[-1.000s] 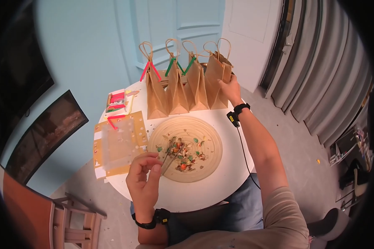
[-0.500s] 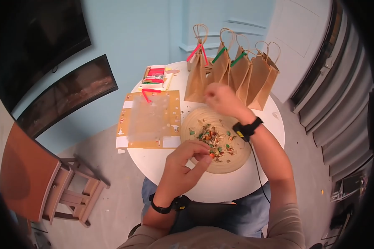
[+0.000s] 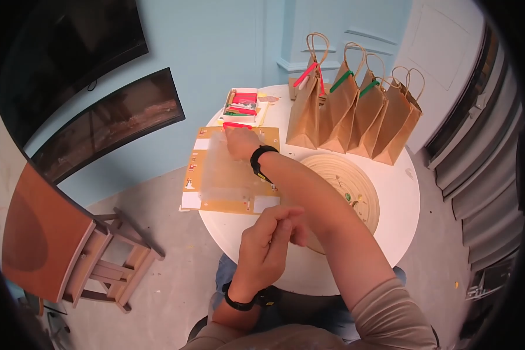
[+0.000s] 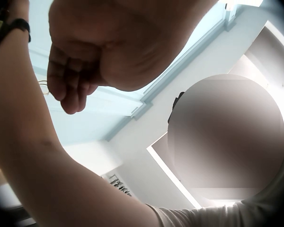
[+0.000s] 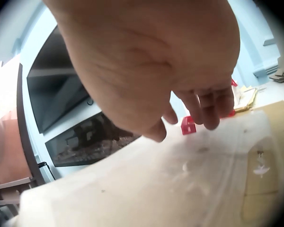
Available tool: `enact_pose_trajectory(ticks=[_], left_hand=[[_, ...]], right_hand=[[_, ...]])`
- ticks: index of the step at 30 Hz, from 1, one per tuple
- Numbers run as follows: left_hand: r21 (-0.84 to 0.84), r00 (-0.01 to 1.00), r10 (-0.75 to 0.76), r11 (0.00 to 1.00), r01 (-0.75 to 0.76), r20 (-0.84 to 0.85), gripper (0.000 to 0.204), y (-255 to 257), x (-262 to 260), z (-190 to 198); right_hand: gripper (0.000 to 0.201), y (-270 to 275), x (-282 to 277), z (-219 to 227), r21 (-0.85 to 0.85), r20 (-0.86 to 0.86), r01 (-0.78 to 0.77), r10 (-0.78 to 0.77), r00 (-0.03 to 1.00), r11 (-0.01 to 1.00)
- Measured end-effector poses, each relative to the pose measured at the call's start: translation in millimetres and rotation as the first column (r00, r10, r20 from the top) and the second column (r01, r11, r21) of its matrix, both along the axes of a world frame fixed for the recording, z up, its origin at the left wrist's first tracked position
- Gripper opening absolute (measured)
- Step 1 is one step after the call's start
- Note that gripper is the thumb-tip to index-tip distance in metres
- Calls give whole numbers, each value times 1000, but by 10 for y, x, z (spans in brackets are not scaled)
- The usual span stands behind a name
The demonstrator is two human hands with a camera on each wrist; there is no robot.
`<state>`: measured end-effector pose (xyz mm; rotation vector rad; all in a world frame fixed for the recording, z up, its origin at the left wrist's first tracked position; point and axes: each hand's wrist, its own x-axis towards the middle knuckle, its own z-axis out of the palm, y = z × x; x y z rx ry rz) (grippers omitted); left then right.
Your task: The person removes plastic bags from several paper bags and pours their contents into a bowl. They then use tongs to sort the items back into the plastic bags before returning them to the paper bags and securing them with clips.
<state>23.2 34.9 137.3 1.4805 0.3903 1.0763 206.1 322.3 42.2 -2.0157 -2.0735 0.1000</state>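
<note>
My right hand (image 3: pixel 243 144) reaches across to the far end of the gold mat (image 3: pixel 266 204). Its slightly bent fingers hang by a red clip (image 3: pixel 237 125), with the thumb held apart. The right wrist view shows this clip (image 5: pixel 188 126) beside the fingertips, above a translucent sheet (image 5: pixel 146 184). My left hand (image 3: pixel 265 248) keeps a pinched pose near the right forearm, holding the tweezers seen earlier, which are now hidden. In the left wrist view several fingers of that hand (image 4: pixel 118 52) are curled. The ridged round plate (image 3: pixel 367 175) lies partly behind the right forearm, with colourful dried bits on it.
Several brown paper bags (image 3: pixel 335 116) stand at the back right, some closed with red or green clips. A small box (image 3: pixel 243 104) of red and green clips sits past the mat. A wooden chair (image 3: pixel 108 262) stands left of the white table (image 3: pixel 399 233).
My right hand has left the rightmost paper bag and swung left over the plate to the red clip on the mat. The left hand has shifted right in the head view, which has turned left.
</note>
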Motion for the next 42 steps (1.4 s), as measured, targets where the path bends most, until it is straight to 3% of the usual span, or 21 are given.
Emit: enact_pose_trajectory(ticks=[6,12,13,15,17,20,23,25,26,29,32,33,35,38,42], left_hand=[[-108,999,4,994,-7,-36,20,-93,-88,96],[-87,995,96,992,-93,24,19,-156,-69,152],[-75,990,129,989,-125,58,19,-151,-39,136],[-69,976,192,980,-185,106,21,-80,-42,68],[-82,957,250,967,-240,145,25,63,-61,-30],[-208,848,485,871,-445,216,29,183,135,-52],[-190,756,608,794,-577,244,39,317,319,-195],[-319,798,478,870,-375,367,37,140,396,8],[-370,801,415,892,-262,432,36,75,423,84],[-171,960,65,985,-18,274,27,100,222,-72],[-186,984,113,979,-87,135,24,7,251,-94],[-215,993,39,976,-13,116,16,-7,197,-93],[-177,997,61,983,-53,41,11,36,216,-150],[-134,997,72,988,-75,-24,10,19,252,-101],[-123,997,-18,992,9,-70,19,-42,274,-62]], right_hand=[[20,224,9,-234,246,4,86,-89,996,965],[15,-307,55,409,295,-37,-9,20,999,955],[17,-443,70,567,270,-109,-15,46,993,963],[18,-711,101,834,390,-304,-76,207,930,918],[18,-980,156,1049,524,-430,-114,378,820,844],[17,-1964,109,1737,366,-847,-96,374,378,926],[17,-2749,148,1984,401,-904,-111,412,112,909],[17,-3092,137,1920,382,-923,-96,374,-92,919],[17,-3210,153,1859,371,-924,-116,355,-141,921],[16,-3478,183,1733,303,-926,-141,256,-278,942],[18,-3745,290,1854,143,-957,-54,152,246,988],[20,-3841,336,1894,142,-898,-63,156,411,988],[25,-4026,456,1963,139,-699,-77,153,699,987],[26,-4261,673,1991,116,-617,-38,102,780,993],[23,-4464,1297,1835,-10,-701,127,-97,706,992]])
